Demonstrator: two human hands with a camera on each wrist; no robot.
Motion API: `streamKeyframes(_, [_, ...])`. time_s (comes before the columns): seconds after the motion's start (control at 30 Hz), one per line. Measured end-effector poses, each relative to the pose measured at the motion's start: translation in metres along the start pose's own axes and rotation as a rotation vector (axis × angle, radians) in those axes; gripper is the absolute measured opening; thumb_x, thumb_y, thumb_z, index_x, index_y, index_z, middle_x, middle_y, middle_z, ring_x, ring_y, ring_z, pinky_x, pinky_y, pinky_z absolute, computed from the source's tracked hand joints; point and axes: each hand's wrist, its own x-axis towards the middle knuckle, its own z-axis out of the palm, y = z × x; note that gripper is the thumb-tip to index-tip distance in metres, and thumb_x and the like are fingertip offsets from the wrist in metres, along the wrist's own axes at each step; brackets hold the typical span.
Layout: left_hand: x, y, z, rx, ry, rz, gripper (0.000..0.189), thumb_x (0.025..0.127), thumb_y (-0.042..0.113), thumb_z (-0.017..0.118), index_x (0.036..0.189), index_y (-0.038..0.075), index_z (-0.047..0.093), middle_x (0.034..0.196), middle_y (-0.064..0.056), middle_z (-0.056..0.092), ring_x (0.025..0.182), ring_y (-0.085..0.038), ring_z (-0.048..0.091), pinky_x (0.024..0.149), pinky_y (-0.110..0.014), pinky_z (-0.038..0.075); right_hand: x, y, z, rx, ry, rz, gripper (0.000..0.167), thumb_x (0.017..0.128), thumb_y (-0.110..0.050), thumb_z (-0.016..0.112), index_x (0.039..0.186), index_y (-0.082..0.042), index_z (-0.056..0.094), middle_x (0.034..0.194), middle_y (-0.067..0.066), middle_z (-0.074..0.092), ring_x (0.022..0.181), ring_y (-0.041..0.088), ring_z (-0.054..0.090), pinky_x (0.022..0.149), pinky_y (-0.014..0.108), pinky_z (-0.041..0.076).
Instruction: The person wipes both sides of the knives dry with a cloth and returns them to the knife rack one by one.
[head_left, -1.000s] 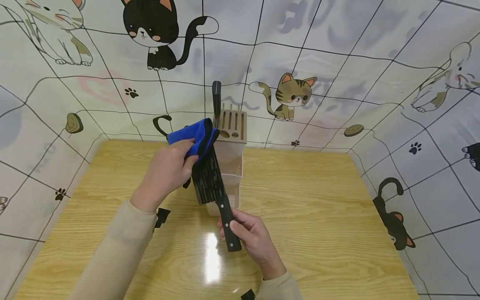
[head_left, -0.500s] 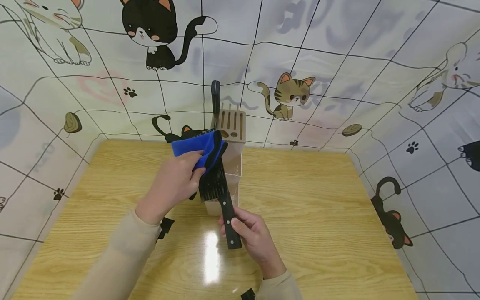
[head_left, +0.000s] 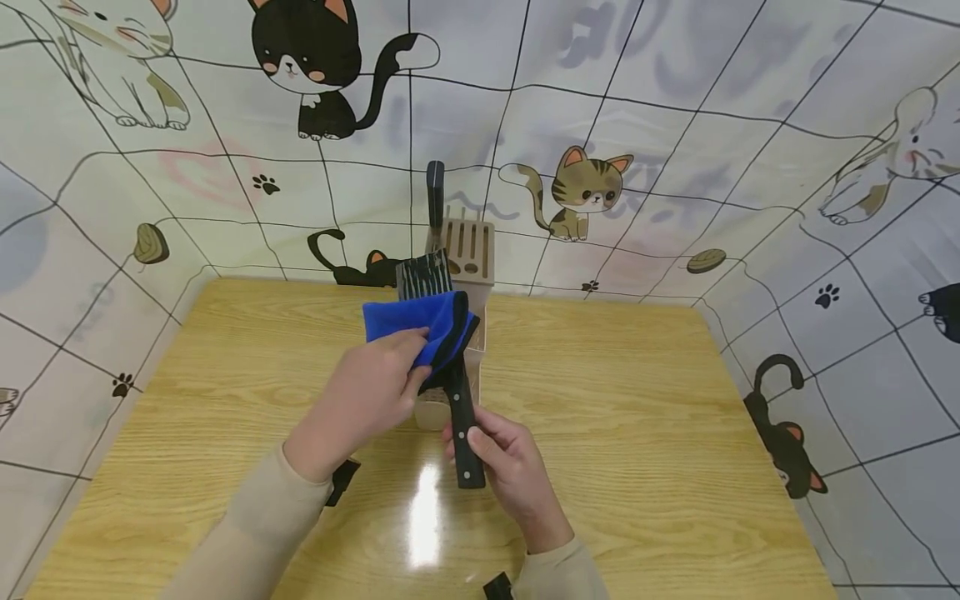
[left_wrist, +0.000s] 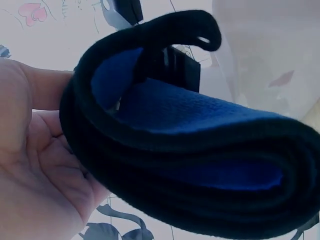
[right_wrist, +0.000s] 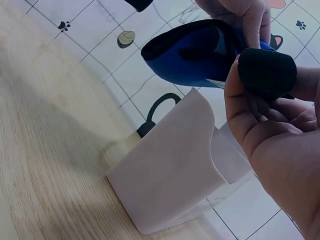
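In the head view, my right hand (head_left: pixel 513 458) grips the black, riveted handle of a cleaver (head_left: pixel 462 433), its blade angled up and away from me. My left hand (head_left: pixel 367 383) pinches a folded blue cloth (head_left: pixel 408 315) with black edging. The cloth wraps the blade near the handle, hiding that part; the dark, streaked far end of the blade shows beyond it. Seen from the left wrist, the cloth (left_wrist: pixel 190 107) is doubled over in layers beside the palm. From the right wrist, the butt of the cleaver handle (right_wrist: pixel 267 72) sticks out of the curled fingers.
Behind the blade stands a beige knife holder (head_left: pixel 483 250) with slots on top. A black-handled knife (head_left: pixel 435 192) is upright in it. A black looped handle (right_wrist: pixel 162 107) shows beside the holder in the right wrist view. Cat-print cloth walls surround the wooden table (head_left: pixel 615 400).
My left hand has slid the cloth down the blade toward the handle, uncovering the far end. My right hand keeps its grip, with the cleaver shifted slightly upward.
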Motion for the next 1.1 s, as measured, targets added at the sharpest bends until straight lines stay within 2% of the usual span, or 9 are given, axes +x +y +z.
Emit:
streamKeyframes(0.33, [-0.009,0.014,0.009,-0.010,0.004,0.059,0.013,0.086,0.005,0.079,0.089,0.000,0.067,0.120,-0.022,0.073,0.104,-0.034,0.073,0.079,-0.042,0.064,0.003,0.000,0.001,0.028,0.025,-0.021,0.045,0.107,-0.001,0.046,0.143,0.023,0.040,0.109,0.006,0.072,0.092,0.012,0.071,0.083,0.027,0.060])
streamKeyframes(0.63, [-0.019,0.027,0.017,-0.012,0.038,0.112,0.015,0.085,0.003,0.079,0.089,0.002,0.064,0.121,-0.022,0.072,0.106,-0.033,0.072,0.083,-0.040,0.063,0.005,0.001,0.001,0.060,0.030,-0.025,0.030,0.107,-0.001,0.046,0.129,0.017,0.056,0.108,0.010,0.072,0.094,0.015,0.071,0.085,0.029,0.061])
streamKeyframes(0.77, [-0.023,0.031,0.018,0.011,0.049,0.115,0.014,0.085,0.004,0.078,0.088,0.003,0.064,0.121,-0.022,0.072,0.109,-0.033,0.072,0.086,-0.041,0.063,0.005,0.002,0.002,0.071,0.002,-0.051,0.026,0.107,0.000,0.045,0.121,0.017,0.059,0.102,0.006,0.073,0.093,0.015,0.072,0.085,0.028,0.060])
streamKeyframes(0.83, [-0.025,0.033,0.018,0.020,0.048,0.114,0.013,0.086,0.004,0.077,0.089,0.003,0.064,0.122,-0.022,0.072,0.111,-0.033,0.071,0.088,-0.042,0.062,0.005,0.003,0.002,0.069,-0.011,-0.064,0.025,0.107,0.000,0.044,0.119,0.013,0.061,0.101,0.005,0.073,0.093,0.014,0.071,0.086,0.027,0.060])
streamKeyframes(0.93, [-0.028,0.035,0.017,0.028,0.044,0.122,0.012,0.086,0.005,0.077,0.090,0.002,0.065,0.123,-0.021,0.072,0.113,-0.033,0.071,0.091,-0.042,0.061,0.006,0.003,0.002,0.075,-0.015,-0.064,0.025,0.108,0.000,0.044,0.118,0.001,0.066,0.102,0.003,0.074,0.093,0.014,0.071,0.086,0.027,0.060])
streamKeyframes(1.1, [-0.032,0.039,0.014,0.033,0.038,0.143,0.013,0.085,0.006,0.078,0.091,0.002,0.066,0.121,-0.020,0.072,0.111,-0.033,0.071,0.092,-0.041,0.061,0.007,0.004,0.002,0.078,0.002,-0.063,0.034,0.107,0.002,0.044,0.123,-0.012,0.070,0.114,0.001,0.073,0.100,0.014,0.070,0.089,0.029,0.060])
